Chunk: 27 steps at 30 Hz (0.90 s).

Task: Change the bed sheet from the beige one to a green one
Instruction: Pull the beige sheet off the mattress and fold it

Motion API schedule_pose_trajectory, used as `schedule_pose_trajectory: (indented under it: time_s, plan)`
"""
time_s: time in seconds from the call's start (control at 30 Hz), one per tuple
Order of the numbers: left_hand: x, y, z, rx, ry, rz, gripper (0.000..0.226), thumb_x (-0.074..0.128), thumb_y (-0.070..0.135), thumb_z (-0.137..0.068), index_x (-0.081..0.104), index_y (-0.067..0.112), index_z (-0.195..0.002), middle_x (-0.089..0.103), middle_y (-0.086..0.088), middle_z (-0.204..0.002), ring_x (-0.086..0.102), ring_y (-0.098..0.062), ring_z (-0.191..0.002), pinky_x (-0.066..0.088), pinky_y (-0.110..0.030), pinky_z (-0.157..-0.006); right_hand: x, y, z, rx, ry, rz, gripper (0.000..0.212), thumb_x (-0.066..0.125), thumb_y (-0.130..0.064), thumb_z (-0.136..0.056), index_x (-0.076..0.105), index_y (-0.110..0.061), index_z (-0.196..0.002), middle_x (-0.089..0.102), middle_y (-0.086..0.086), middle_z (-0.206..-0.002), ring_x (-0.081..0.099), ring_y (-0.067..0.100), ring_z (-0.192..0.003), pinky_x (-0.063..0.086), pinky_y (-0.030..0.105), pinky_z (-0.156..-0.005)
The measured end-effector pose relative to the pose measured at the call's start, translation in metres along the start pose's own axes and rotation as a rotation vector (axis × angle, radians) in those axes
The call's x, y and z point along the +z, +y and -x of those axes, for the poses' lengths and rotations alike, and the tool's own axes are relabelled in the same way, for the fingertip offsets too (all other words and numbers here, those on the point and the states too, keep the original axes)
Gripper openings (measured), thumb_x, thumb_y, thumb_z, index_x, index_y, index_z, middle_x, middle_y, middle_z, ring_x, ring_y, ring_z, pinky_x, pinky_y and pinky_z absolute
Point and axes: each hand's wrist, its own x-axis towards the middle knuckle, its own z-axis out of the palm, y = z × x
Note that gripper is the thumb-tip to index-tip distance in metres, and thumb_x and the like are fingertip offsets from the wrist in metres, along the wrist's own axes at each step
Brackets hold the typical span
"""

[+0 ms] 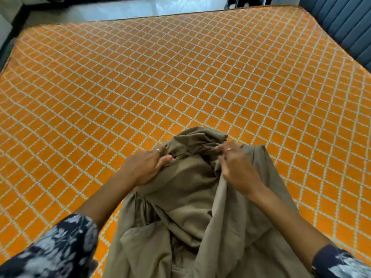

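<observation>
Nearest the camera, the beige sheet point(186, 207) is seen bunched into one loose heap at the near edge of the bed, its lower folds trailing off toward the person. It is gripped by both hands: the left hand point(143, 167) is curled into the folds at the upper left of the heap, and the right hand point(236, 167) pinches a gathered ridge at its upper right. A ring is worn on each hand, two in all, and two dark floral sleeves point(60, 247) are counted.

The step in hand is judged to be the gathering of the stripped sheet for removal. It would be done well if the trailing cloth were drawn up into the bundle before lifting, so that nothing drags or snags on the mattress edge.

Beyond the heap, one mattress point(180, 77) is laid bare, orange with a white lattice. Farther right, one padded blue headboard point(345, 23) is seen. No green sheet is in view.
</observation>
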Motion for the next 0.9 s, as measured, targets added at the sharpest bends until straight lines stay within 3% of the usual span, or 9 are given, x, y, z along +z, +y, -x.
schedule_pose_trajectory:
  time_s: [0.1,0.23,0.3,0.43,0.53,0.67,0.7,0.77,0.9]
  plan:
    - [0.011,0.011,-0.009,-0.057,-0.001,-0.062,0.037,0.024,0.044,-0.102,0.049,0.020,-0.117,0.062,-0.013,-0.112,0.059,-0.032,-0.093,0.044,-0.036,-0.068,0.029,-0.014,-0.002,-0.044,-0.420,-0.044,0.034,0.042,-0.006,-0.091,0.056,-0.005,-0.122,0.054,0.013,-0.125,0.054,0.030,-0.114,0.042,0.036,-0.098]
    - [0.016,0.015,-0.012,-0.065,-0.126,-0.078,0.027,0.031,0.036,-0.101,0.053,0.021,-0.108,0.061,-0.010,-0.106,0.054,-0.029,-0.084,0.045,-0.038,-0.066,0.064,-0.014,-0.027,0.167,-0.512,-0.080,0.050,0.049,-0.016,-0.096,0.036,-0.012,-0.144,0.038,0.011,-0.147,0.036,0.030,-0.135,0.029,0.035,-0.112]
    - [0.009,0.025,-0.012,-0.057,-0.109,-0.139,0.025,0.039,0.032,-0.097,0.057,0.027,-0.114,0.062,-0.007,-0.111,0.058,-0.030,-0.093,0.042,-0.035,-0.064,0.075,-0.015,-0.035,0.151,-0.534,0.073,0.039,0.053,-0.025,-0.096,0.050,-0.012,-0.132,0.044,0.013,-0.135,0.041,0.036,-0.126,0.036,0.042,-0.105]
    - [0.006,0.048,-0.037,0.024,0.232,-0.031,0.035,0.048,0.031,-0.095,0.052,0.019,-0.128,0.053,-0.006,-0.123,0.057,-0.031,-0.106,0.046,-0.036,-0.069,0.076,-0.019,-0.021,-0.113,-0.489,0.421,0.023,0.051,-0.018,-0.092,0.062,-0.013,-0.112,0.050,0.009,-0.124,0.043,0.033,-0.119,0.039,0.042,-0.092]
    - [0.018,0.060,-0.057,0.208,0.135,-0.177,0.043,0.050,0.030,-0.095,0.042,0.018,-0.136,0.039,-0.005,-0.138,0.044,-0.029,-0.124,0.048,-0.039,-0.085,0.064,-0.010,-0.009,-0.341,-0.523,0.451,0.029,0.057,-0.014,-0.084,0.064,-0.014,-0.112,0.053,0.008,-0.128,0.043,0.030,-0.125,0.031,0.044,-0.104]
    - [0.022,0.042,-0.080,0.111,0.036,-0.324,0.031,0.049,0.023,-0.095,0.052,0.012,-0.123,0.047,-0.010,-0.131,0.047,-0.032,-0.120,0.046,-0.041,-0.083,0.028,-0.014,0.011,-0.410,-0.611,0.319,0.023,0.051,-0.002,-0.076,0.057,-0.014,-0.094,0.067,0.008,-0.094,0.061,0.033,-0.096,0.034,0.043,-0.107]
    - [0.020,0.036,-0.084,0.086,0.055,-0.276,0.025,0.046,0.019,-0.096,0.056,0.009,-0.116,0.053,-0.011,-0.124,0.051,-0.033,-0.114,0.046,-0.042,-0.081,0.018,-0.014,0.019,-0.407,-0.612,0.291,0.021,0.049,-0.003,-0.076,0.054,-0.016,-0.091,0.066,0.007,-0.090,0.060,0.032,-0.090,0.044,0.039,-0.094]
    - [0.011,0.025,-0.092,-0.006,0.143,-0.032,0.019,0.044,0.010,-0.094,0.058,0.005,-0.104,0.058,-0.018,-0.111,0.056,-0.038,-0.104,0.043,-0.042,-0.073,-0.003,-0.013,0.041,-0.443,-0.581,0.257,0.018,0.051,-0.010,-0.072,0.047,-0.022,-0.085,0.060,0.000,-0.080,0.057,0.024,-0.076,0.039,0.026,-0.067]
    - [-0.034,0.006,-0.120,-0.492,0.449,0.772,0.021,0.046,0.008,-0.090,0.059,-0.002,-0.102,0.062,-0.026,-0.107,0.058,-0.035,-0.088,0.038,-0.035,-0.066,-0.016,-0.011,0.098,-0.591,-0.585,0.282,0.021,0.057,-0.030,-0.071,0.041,-0.029,-0.086,0.055,-0.013,-0.070,0.050,0.009,-0.063,0.034,0.020,-0.057]
